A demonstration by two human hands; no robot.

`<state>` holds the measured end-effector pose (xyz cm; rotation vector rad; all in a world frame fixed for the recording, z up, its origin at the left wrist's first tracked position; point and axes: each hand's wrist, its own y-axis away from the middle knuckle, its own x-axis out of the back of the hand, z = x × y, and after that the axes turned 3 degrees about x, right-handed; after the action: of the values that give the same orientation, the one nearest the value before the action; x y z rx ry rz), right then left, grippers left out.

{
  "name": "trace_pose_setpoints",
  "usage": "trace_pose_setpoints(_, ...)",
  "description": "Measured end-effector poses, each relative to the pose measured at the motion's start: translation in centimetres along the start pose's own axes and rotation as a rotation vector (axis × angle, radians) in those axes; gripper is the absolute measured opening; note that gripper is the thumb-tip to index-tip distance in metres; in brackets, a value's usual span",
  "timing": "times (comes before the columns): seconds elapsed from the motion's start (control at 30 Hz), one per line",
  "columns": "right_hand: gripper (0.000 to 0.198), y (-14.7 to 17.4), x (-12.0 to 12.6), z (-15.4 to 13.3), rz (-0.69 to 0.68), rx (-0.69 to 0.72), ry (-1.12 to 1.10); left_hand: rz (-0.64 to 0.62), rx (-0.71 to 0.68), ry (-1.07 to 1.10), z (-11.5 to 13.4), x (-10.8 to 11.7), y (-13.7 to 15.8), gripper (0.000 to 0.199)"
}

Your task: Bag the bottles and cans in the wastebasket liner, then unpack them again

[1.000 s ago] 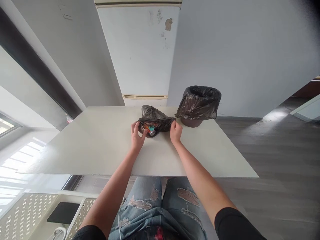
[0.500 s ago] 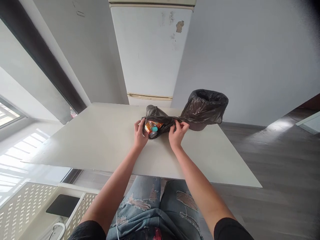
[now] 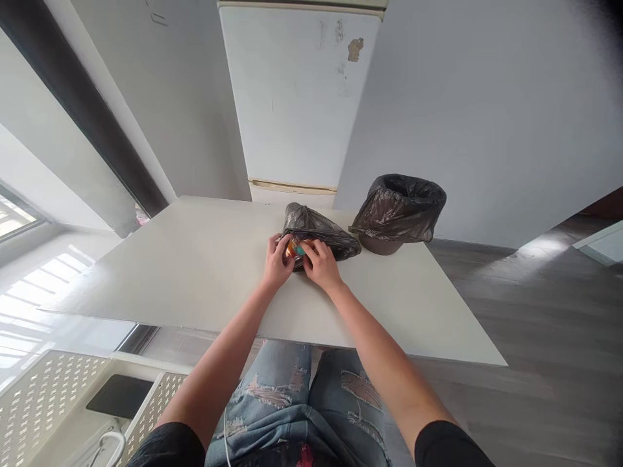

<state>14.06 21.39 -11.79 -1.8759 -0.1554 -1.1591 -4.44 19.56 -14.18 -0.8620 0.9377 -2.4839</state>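
A black plastic trash bag lies on the white table, its mouth turned toward me. Inside the opening show an orange can and a bit of teal that looks like a cap; my fingers cover much of them. My left hand is closed on the left edge of the mouth. Curled over the opening from the right, my right hand has its fingers closed at the bag's rim beside the teal piece. The two hands are close together.
To the right on the table stands a bin lined with a black bag. A white fridge is behind the table. At the lower left are a sink and perforated panels.
My right hand has let go of the bag's right part and moved left to the opening beside my left hand. The bag's right end has dropped, lying apart from the bin.
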Motion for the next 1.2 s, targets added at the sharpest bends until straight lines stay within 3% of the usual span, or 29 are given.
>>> trace_pose_setpoints(0.13,0.046,0.0,-0.1,0.4,-0.031,-0.023,-0.035,-0.027,0.005,-0.006,-0.2,-0.1,0.0,0.070)
trace_pose_setpoints(0.3,0.036,0.1,0.1,1.4,0.026,0.015,-0.307,-0.093,-0.012,-0.008,-0.3,0.0,-0.1,0.063)
trace_pose_setpoints(0.43,0.029,0.2,1.1,1.6,0.223,-0.136,-0.534,-0.090,0.002,-0.008,-0.2,0.0,-0.2,0.060)
trace_pose_setpoints(0.63,0.033,0.1,1.9,2.7,0.544,-0.466,-1.132,-0.102,0.045,-0.023,0.0,-0.1,-0.1,0.058)
trace_pose_setpoints(0.73,0.034,-0.1,2.1,3.6,0.667,-0.511,-1.351,-0.086,0.061,-0.016,-0.1,-0.2,-0.1,0.057)
trace_pose_setpoints(0.97,0.023,0.2,3.8,5.4,0.805,-0.557,-1.738,-0.052,0.056,0.021,-0.1,-0.1,-0.2,0.058)
trace_pose_setpoints(1.2,0.019,0.6,4.4,6.5,0.920,-0.679,-1.812,-0.031,0.067,0.025,0.1,0.1,-0.3,0.068)
